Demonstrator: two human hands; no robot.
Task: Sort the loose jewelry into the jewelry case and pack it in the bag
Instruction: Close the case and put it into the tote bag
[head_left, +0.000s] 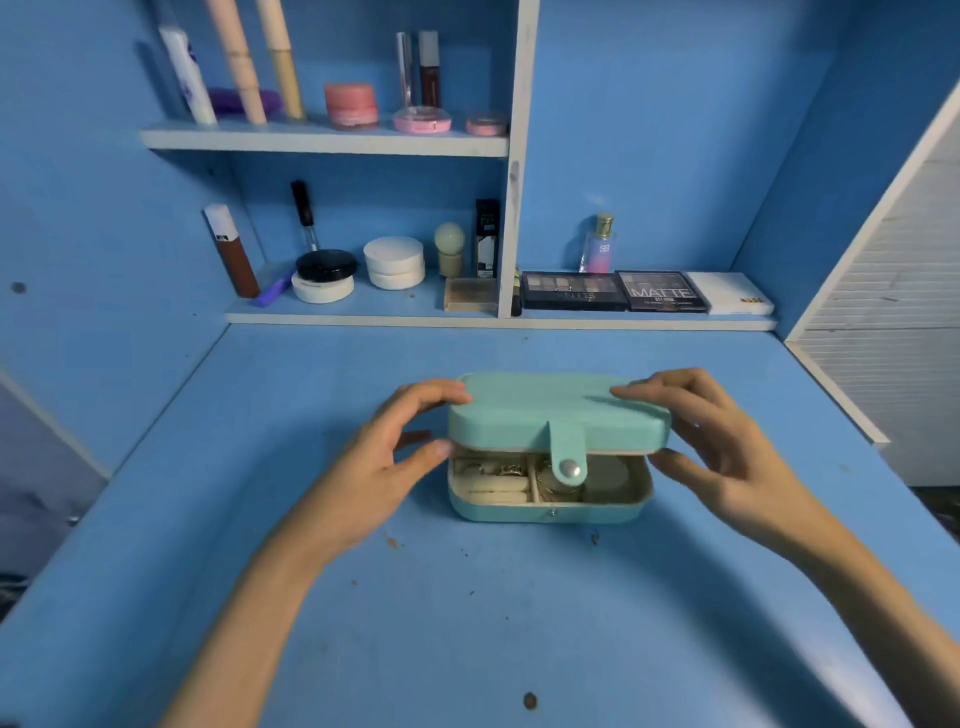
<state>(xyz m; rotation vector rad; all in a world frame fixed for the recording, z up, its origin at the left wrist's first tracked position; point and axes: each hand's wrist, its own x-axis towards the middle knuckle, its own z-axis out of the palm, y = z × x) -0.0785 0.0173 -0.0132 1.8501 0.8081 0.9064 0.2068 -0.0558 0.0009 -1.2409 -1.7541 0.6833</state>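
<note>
Both ends of the partly open lid are pinched: my left hand holds one, my right hand the other. The teal jewelry case sits on the worktop, gold jewelry inside.

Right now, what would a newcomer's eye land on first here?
The teal jewelry case mid-desk, its lid half open and pinched at either end by the left hand and right hand. Gold jewelry shows in the gap, behind the dangling snap strap. Behind, blue shelves hold rows of makeup, eyeshadow palettes at the right.
</note>
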